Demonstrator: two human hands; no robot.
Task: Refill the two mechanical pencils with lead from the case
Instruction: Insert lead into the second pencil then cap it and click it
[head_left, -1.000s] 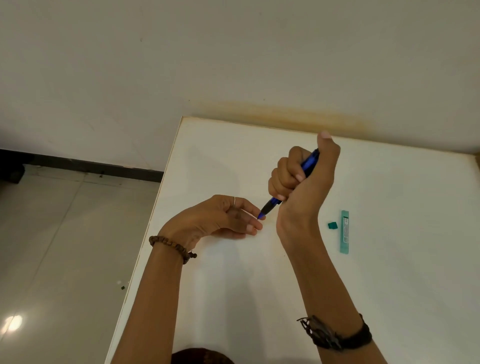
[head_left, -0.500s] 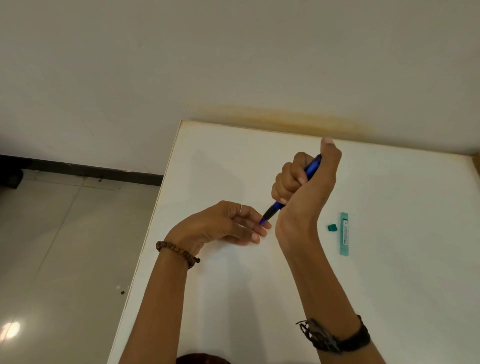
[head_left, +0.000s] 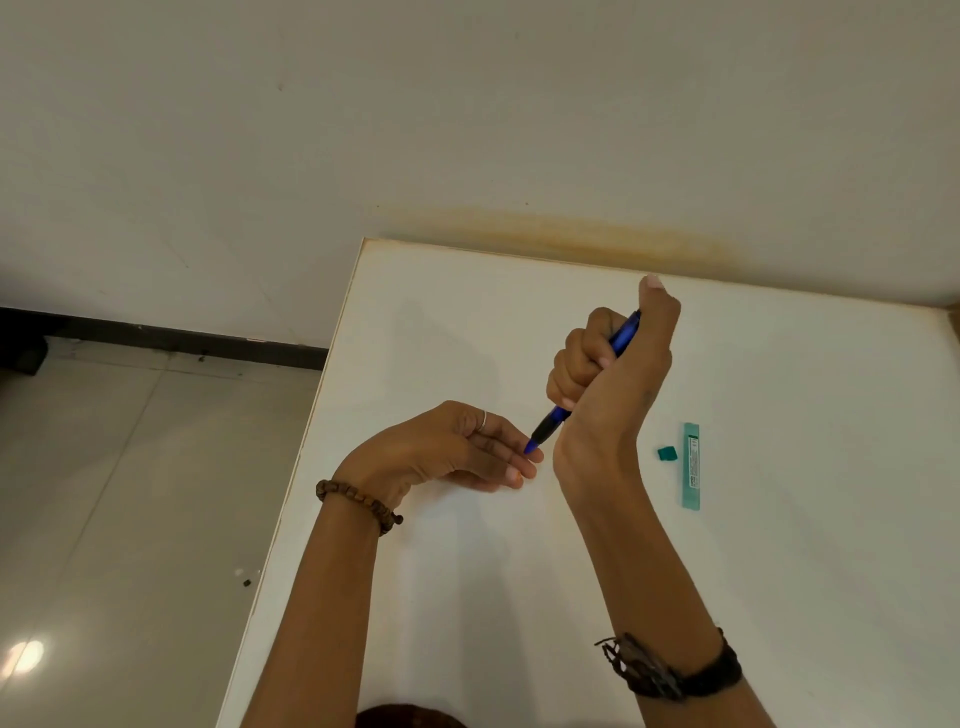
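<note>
My right hand (head_left: 618, 384) is closed in a fist around a blue mechanical pencil (head_left: 550, 422), thumb raised over its top end, tip slanting down to the left. The pencil's tip touches the fingertips of my left hand (head_left: 457, 452), which is curled with fingers together; whether it pinches a lead is too small to tell. The teal lead case (head_left: 691, 465) lies flat on the white table (head_left: 805, 571) to the right of my right wrist, its small teal cap (head_left: 667, 453) lying loose beside it. No second pencil is visible.
The table's left edge (head_left: 291, 478) drops to a tiled floor. A pale wall with a yellowish stain runs along the table's far edge. Both wrists wear bracelets.
Both hands stay together at the pencil's tip and have drifted slightly downward in the view. The case and cap have not moved on the table.
</note>
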